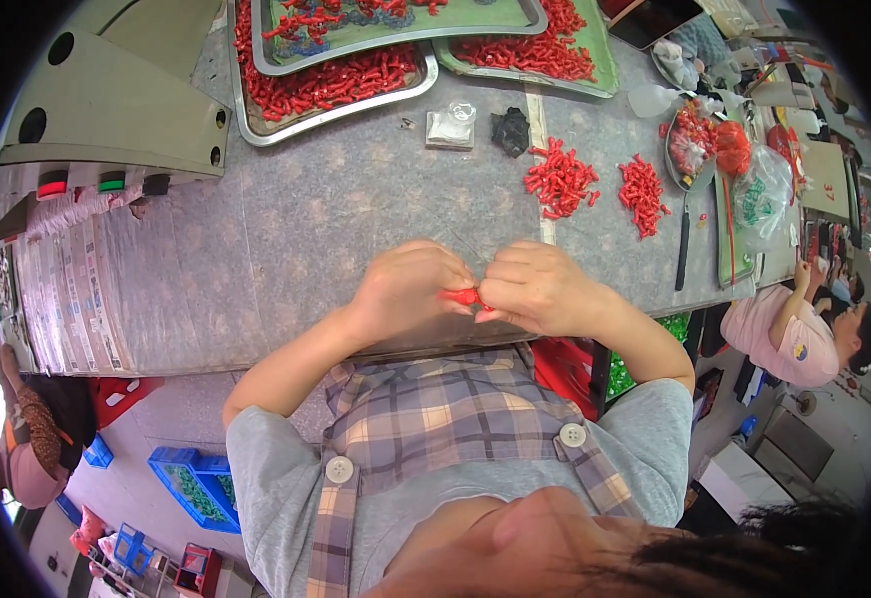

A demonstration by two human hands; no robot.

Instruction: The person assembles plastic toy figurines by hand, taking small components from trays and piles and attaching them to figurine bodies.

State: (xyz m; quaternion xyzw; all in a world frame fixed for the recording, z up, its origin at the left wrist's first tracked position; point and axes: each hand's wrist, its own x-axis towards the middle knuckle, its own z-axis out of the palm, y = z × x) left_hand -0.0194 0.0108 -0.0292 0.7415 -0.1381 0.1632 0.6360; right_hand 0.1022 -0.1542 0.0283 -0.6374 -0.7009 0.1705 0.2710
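Close to the table's near edge, my left hand [406, 284] and my right hand [538, 287] meet over a small red plastic piece [462, 296]. Fingertips of both hands pinch it, one hand at each end. The fingers cover much of it, so its full shape cannot be made out. Beyond my right hand lie two loose heaps of small red parts, a larger heap [560, 179] and a smaller heap [642, 195].
Metal trays of red parts [341, 95] stand at the back, one stacked on top, beside a green tray [605, 75]. A black crumpled lump [510, 132] lies nearby. A black-handled tool [684, 244] is at right; a machine [107, 100] stands left. Other people sit at both sides.
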